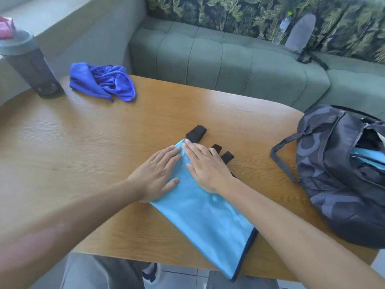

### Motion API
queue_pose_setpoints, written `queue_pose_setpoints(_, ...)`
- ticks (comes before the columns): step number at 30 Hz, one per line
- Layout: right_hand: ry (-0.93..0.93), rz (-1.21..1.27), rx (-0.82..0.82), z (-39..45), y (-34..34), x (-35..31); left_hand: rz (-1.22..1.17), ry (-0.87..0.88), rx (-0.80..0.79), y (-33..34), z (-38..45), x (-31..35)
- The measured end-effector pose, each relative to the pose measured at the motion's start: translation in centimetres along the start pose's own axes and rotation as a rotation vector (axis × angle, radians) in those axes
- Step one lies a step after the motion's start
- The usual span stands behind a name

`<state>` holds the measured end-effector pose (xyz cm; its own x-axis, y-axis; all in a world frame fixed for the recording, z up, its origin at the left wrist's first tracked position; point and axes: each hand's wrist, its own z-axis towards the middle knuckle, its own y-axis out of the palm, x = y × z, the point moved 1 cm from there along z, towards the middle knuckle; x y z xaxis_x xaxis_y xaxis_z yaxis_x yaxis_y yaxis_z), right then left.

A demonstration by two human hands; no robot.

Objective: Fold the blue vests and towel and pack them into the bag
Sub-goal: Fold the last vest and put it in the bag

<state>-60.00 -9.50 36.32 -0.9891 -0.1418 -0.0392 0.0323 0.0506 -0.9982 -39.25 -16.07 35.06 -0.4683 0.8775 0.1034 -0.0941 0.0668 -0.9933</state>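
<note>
A light blue vest (pixel 210 224) lies folded into a long strip on the wooden table (pixel 83 142), running from the middle toward the near edge, with black straps (pixel 196 132) sticking out at its far end. My left hand (pixel 156 174) and my right hand (pixel 206 165) press flat on its far end, fingers straight. A crumpled dark blue towel (pixel 104 81) sits at the table's far left. The dark patterned bag (pixel 341 174) stands unzipped at the right, with light blue cloth (pixel 368 157) showing inside.
A dark shaker bottle (pixel 29 67) stands at the far left corner of the table. Behind the table is a green sofa (pixel 229 59) with a water bottle (pixel 282 28) and a grey pouch (pixel 300 34) on it.
</note>
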Motion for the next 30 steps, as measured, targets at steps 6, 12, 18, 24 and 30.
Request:
queue_pose_setpoints(6,-0.001,-0.214,-0.027,0.8,-1.3,1.1,0.010,0.214,-0.043,-0.5,1.9,-2.4)
queue_pose_setpoints(12,0.138,-0.294,-0.044,0.7,-1.2,1.4,0.014,0.295,-0.088,-0.9,3.2,-3.8)
queue_pose_setpoints(18,0.342,-0.103,-0.099,-0.3,-1.4,2.0,0.112,0.419,-0.161,-1.8,5.4,-5.4)
queue_pose_setpoints(24,0.239,-0.115,-0.051,-3.9,-3.2,3.2,0.306,0.348,-0.071,-3.3,5.2,-4.9)
queue_pose_setpoints(30,-0.114,0.002,0.032,-10.9,-3.8,0.9,-0.088,0.174,0.133,-4.4,-3.1,0.7)
